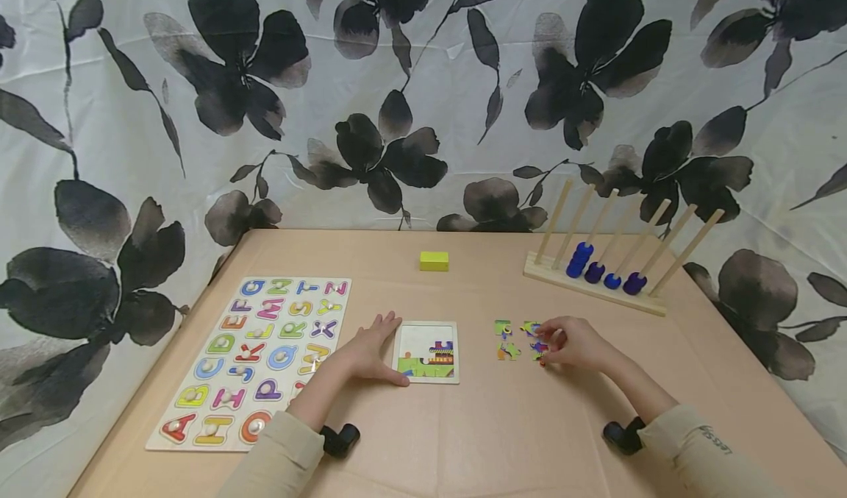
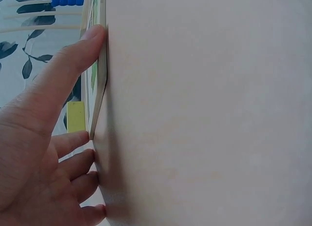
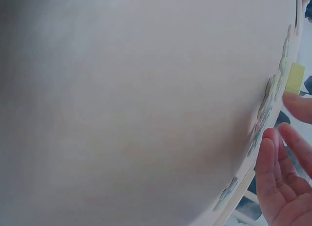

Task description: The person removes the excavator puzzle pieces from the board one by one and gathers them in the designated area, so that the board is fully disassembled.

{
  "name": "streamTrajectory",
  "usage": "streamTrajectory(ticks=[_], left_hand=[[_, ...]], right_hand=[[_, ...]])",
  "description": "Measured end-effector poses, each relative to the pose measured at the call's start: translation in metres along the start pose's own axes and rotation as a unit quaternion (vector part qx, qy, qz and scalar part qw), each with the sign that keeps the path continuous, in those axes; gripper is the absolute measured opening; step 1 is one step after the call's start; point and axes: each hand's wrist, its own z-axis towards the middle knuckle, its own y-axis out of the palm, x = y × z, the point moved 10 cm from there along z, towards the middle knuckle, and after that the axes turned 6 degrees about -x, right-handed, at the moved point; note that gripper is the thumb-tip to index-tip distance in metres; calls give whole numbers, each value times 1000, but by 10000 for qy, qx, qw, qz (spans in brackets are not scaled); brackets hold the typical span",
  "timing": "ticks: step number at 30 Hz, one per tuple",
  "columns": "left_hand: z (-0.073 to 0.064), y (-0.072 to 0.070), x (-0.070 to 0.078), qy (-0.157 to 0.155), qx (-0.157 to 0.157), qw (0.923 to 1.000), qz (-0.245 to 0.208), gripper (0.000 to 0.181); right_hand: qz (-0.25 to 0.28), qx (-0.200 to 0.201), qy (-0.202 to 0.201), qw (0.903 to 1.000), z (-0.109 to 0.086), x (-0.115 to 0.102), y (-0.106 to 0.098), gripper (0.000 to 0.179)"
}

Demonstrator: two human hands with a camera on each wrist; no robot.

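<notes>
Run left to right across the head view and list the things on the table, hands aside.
Letter board → puzzle → loose pieces → abacus.

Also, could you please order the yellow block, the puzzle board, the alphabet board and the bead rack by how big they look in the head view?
Largest to smallest:
alphabet board
bead rack, counting its whole outline, gaps included
puzzle board
yellow block
</notes>
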Motion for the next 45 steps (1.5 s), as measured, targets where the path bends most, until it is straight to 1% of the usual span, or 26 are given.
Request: streamTrajectory(ticks=[4, 9, 15, 20, 22, 26, 31, 36, 45], left_hand=[[0, -1, 1, 21, 22, 10000, -8, 109], [-1, -1, 1, 14, 15, 10000, -2, 109], [0, 0, 1, 8, -9, 10000, 43, 109], [0, 0, 0, -6, -8, 10000, 35, 109], [0, 0, 0, 1, 23, 10000, 14, 109], [0, -1, 1, 24, 51, 10000, -8, 109], [-2, -2, 2, 10, 39, 10000, -29, 108], [-2, -2, 3, 2, 35, 10000, -49, 108], [-2, -2, 3, -1, 20, 10000, -32, 107]], right_hand=[[68, 9, -135, 9999, 6, -6, 4, 38], [204, -5, -388, 9990, 13, -21, 11, 36], [487, -72, -480, 9976, 22, -38, 20, 34], [457, -107, -632, 9969, 31, -53, 27, 36], [452, -142, -596, 9971, 36, -58, 31, 37], [594, -236, -388, 9972, 45, -65, 39, 38], [701, -329, -230, 9967, 55, -77, 49, 38], [586, -397, -280, 9971, 65, -86, 60, 37], [370, -673, -524, 9957, 77, -99, 77, 37]])
